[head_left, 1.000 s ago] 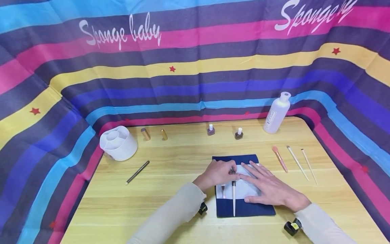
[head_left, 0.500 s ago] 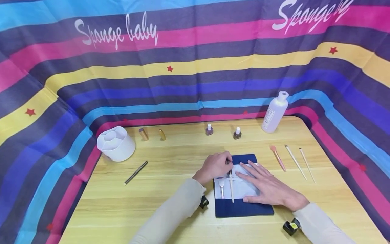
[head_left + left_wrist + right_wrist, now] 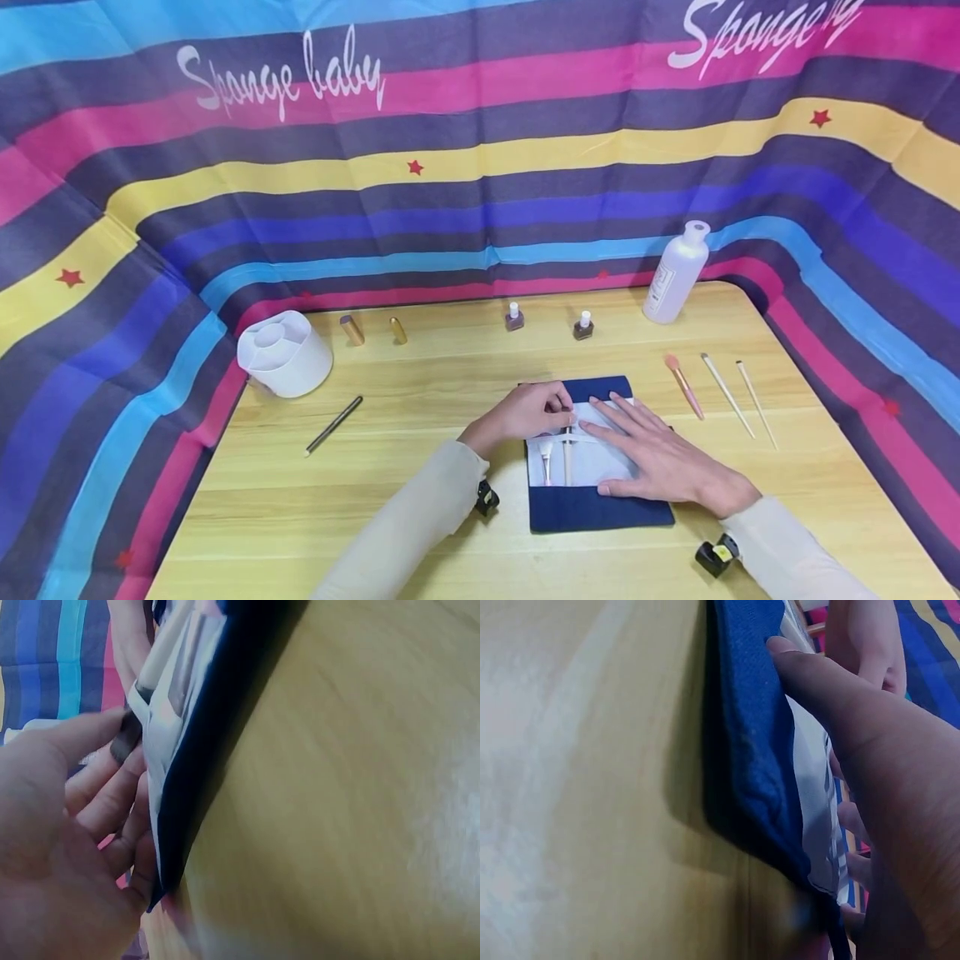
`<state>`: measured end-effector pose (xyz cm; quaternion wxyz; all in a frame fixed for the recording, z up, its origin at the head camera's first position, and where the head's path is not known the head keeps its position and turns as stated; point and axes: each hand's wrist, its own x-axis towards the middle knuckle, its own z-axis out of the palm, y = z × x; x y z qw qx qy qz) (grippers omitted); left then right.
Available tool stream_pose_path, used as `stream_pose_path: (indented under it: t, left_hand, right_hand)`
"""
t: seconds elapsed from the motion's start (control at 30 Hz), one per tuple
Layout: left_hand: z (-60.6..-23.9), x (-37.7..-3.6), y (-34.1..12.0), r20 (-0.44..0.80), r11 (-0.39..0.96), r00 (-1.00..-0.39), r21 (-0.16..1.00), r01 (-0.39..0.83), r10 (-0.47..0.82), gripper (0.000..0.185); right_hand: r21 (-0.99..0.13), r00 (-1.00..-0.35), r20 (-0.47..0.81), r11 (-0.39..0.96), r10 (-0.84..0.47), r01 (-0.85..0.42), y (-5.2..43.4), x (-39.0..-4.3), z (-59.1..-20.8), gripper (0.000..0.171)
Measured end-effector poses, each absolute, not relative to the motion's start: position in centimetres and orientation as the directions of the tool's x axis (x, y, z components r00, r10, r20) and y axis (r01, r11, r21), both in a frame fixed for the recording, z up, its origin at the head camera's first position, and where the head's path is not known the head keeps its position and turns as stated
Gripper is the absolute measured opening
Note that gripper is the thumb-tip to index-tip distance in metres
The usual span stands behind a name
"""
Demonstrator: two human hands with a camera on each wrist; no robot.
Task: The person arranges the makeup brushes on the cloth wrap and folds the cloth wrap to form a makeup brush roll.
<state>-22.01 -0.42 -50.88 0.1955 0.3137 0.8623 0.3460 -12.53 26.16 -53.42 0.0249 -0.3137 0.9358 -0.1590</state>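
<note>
And the long, pale-handled makeup brush with the dark end [image 3: 567, 461] is drawn back now! A second ago its handle lay right across the lower flap of the navy fabric brush roll with the white lining [image 3: 592, 510]; half a second later only the tip overlapped, and now the handle ends at the flap's upper edge, whether tucked behind or just meeting it I can't tell. The left hand [image 3: 528, 410] has drawn nearer its own side, thumb and fingers pinched on the brush's dark end, and the left wrist view shows the thin white fabric band [image 3: 140, 701] crossing the brush just beside that grip. The right hand [image 3: 663, 458] hasn't budged, fingers spread apart over the lining, thumb at the flap, steadying the roll, I'd judge. For the work, that means the brush looks lined up with its slot, beside the flat, white-bristled brush [image 3: 546, 460] under the same band; I'd call its seating well advanced but not finished, with the pinch not yet released.
</note>
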Motion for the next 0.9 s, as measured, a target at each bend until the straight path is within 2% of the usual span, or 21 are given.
stream_pose_path:
  t: [0.27, 0.47, 0.57, 0.73, 0.83, 0.9]
  left_hand:
    - [-50.4, -21.8, -0.9, -0.108, 0.566, -0.67, 0.642, 0.517, 0.734, 0.009]
    - [-50.0, -21.5, -1.1, -0.106, 0.612, -0.689, 0.569, 0.549, 0.717, 0.013]
    - [-49.7, -21.6, -1.8, -0.076, 0.608, -0.702, 0.572, 0.551, 0.708, 0.018]
    - [-48.8, -22.4, -5.9, -0.034, 0.604, -0.782, 0.656, 0.452, 0.622, 0.022]
    - [-48.4, -22.8, -10.3, -0.022, 0.623, -0.848, 0.689, 0.371, 0.53, 0.024]
    - [-48.4, -22.9, -13.8, 0.004, 0.656, -0.883, 0.668, 0.352, 0.469, 0.025]
  right_hand:
    - [-0.314, -0.805, 0.06, 0.755, -0.59, -0.576, 26.1, -12.4, -53.5, 0.085]
    - [-0.314, -0.804, 0.083, 0.75, -0.589, -0.582, 26.2, -12.2, -53.7, 0.084]
    - [-0.311, -0.802, 0.091, 0.748, -0.59, -0.586, 26.2, -12.2, -53.8, 0.084]
    - [-0.309, -0.802, 0.088, 0.749, -0.591, -0.586, 26.2, -12.3, -53.8, 0.084]
    - [-0.312, -0.801, 0.078, 0.748, -0.594, -0.586, 26.2, -12.3, -53.7, 0.085]
    - [-0.31, -0.799, 0.082, 0.747, -0.595, -0.588, 26.4, -12.4, -53.5, 0.085]
